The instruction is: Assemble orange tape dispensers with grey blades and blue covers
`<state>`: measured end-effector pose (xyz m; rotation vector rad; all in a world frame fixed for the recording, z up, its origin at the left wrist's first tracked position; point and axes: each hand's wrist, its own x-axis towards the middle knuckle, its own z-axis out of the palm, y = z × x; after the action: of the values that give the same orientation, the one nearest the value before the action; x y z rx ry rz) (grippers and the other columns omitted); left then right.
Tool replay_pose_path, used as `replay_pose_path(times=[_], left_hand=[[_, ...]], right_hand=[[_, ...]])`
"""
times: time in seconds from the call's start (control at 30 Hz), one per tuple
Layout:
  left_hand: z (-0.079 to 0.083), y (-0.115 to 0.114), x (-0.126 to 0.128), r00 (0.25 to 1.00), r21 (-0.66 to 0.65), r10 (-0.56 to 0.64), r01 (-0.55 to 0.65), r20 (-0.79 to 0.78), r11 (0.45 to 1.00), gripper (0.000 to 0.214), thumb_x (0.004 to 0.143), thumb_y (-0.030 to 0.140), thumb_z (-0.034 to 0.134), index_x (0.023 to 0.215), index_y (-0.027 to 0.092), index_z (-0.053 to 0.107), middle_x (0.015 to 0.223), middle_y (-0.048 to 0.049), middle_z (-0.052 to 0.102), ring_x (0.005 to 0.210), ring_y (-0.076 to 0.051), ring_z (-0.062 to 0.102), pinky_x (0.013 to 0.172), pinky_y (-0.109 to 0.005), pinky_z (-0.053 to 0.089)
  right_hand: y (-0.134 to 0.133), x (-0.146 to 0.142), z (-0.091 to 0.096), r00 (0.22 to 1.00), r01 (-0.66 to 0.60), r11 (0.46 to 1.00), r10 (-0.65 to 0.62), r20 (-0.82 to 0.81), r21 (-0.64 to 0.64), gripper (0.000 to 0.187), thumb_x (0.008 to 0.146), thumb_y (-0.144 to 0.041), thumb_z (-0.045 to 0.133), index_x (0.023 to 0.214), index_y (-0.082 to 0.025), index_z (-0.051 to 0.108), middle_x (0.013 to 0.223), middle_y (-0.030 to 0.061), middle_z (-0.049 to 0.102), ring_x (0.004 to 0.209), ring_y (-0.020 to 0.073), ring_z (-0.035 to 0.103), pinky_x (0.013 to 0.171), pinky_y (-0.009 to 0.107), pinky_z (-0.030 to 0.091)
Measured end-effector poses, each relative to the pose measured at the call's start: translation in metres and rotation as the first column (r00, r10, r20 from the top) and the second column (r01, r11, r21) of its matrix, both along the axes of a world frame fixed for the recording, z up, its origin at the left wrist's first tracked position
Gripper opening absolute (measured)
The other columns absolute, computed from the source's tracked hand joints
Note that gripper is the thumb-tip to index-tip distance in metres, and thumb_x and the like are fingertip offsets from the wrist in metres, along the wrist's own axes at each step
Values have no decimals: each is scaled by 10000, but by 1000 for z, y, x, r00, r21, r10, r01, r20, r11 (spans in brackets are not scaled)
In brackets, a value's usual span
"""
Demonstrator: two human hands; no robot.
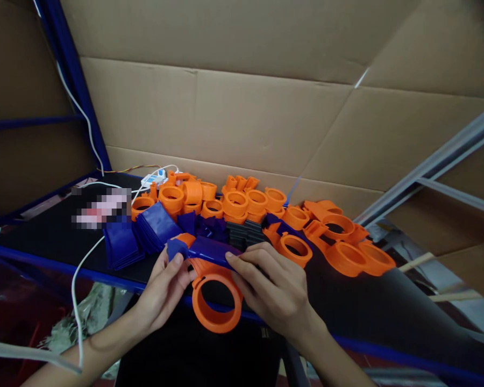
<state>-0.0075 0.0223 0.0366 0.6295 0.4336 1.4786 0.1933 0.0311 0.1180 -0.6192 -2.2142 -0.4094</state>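
Rising behind the work area, a cardboard wall [242, 107] is set at the far edge of a black tabletop [358, 306]. Along the tabletop, orange ringed parts [234, 212] are clustered, some stacked, their hoops open through the middle; no separate container is made out among them. At their left front, blue sheets [159, 226] are laid in overlapping piles.

In front of these, the right hand [274, 285] is curled nearly closed, a fingertip being pressed on the right end of the glossy blue strip; the left hand [165, 293] is half closed, its thumb laid over the strip's left end. Between them is held an orange holder [215, 275], its ring hung toward the wearer and set closer to the right hand. Across its upper part lies the blue strip [212, 251], its long axis run from hand to hand, the right end slightly nearer the wearer; neither hand is nearer, both being in contact. Beyond the strip, small dark grey pieces [246, 234] are grouped.
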Motion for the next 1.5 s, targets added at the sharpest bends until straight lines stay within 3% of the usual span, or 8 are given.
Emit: replay_pose_path(times=[0.27,0.4,0.53,0.63,0.73,0.93,1.07,1.5], left_hand=[[0,-8,3,997,1,46,-46,-66,999,478,849,262,724,1290,285,540,1121,-43,662,1045,-223,646,936,-406,532],[-1,-14,1,987,-27,40,-45,-156,999,550,846,234,720,1339,310,488,1117,-29,639,1001,-190,639,916,-339,521],[-2,-22,-6,957,70,52,-33,-285,997,617,781,272,774,1332,290,496,1164,-53,621,1039,-234,620,892,-324,512],[2,-30,-9,902,211,56,40,-428,977,729,680,291,851,1322,285,507,1154,-62,614,1038,-265,613,897,-343,503],[9,-34,-8,871,336,74,109,-487,936,778,635,339,879,1315,283,507,1180,-81,601,1073,-297,603,959,-413,482],[17,-35,-6,853,505,103,202,-511,839,788,590,348,909,1285,278,544,1206,-90,569,1154,-327,559,1102,-533,358],[17,-36,-6,861,511,69,233,-503,827,823,574,334,922,1299,285,537,1214,-88,553,1160,-330,551,1117,-553,335],[23,-39,-14,804,527,161,211,-573,824,745,624,337,892,1291,295,563,1202,-112,574,1154,-351,558,1075,-569,377]], right_hand=[[-7,4,-6,999,7,1000,-7,35,-13,207,855,-38,651,1046,-116,665,766,59,632,734,169,581,645,296,519],[-20,9,0,998,-46,969,56,34,-245,203,849,-112,693,1046,-150,662,988,92,675,919,198,620,797,320,535],[-30,14,6,997,-75,760,73,-30,-645,429,865,-315,719,1270,-250,593,1313,73,591,1156,212,577,959,333,487],[-29,12,2,983,-156,604,15,-185,-781,333,925,-308,647,1254,-273,603,1137,31,658,1010,166,613,892,288,481],[-26,7,-4,940,-278,477,-44,-338,-834,188,883,-334,701,1041,-234,681,910,4,652,833,147,597,767,255,462],[-27,4,-9,813,-547,169,-126,-568,-820,220,791,-375,789,847,-199,670,849,-2,590,811,144,554,725,241,425],[-30,6,-15,757,-636,45,-155,-635,-770,192,795,-331,789,847,-202,657,875,7,574,939,181,571,816,269,433],[-30,2,-23,752,-635,22,-213,-624,-772,290,759,-383,802,808,-195,587,927,36,598,947,202,581,853,315,473]])
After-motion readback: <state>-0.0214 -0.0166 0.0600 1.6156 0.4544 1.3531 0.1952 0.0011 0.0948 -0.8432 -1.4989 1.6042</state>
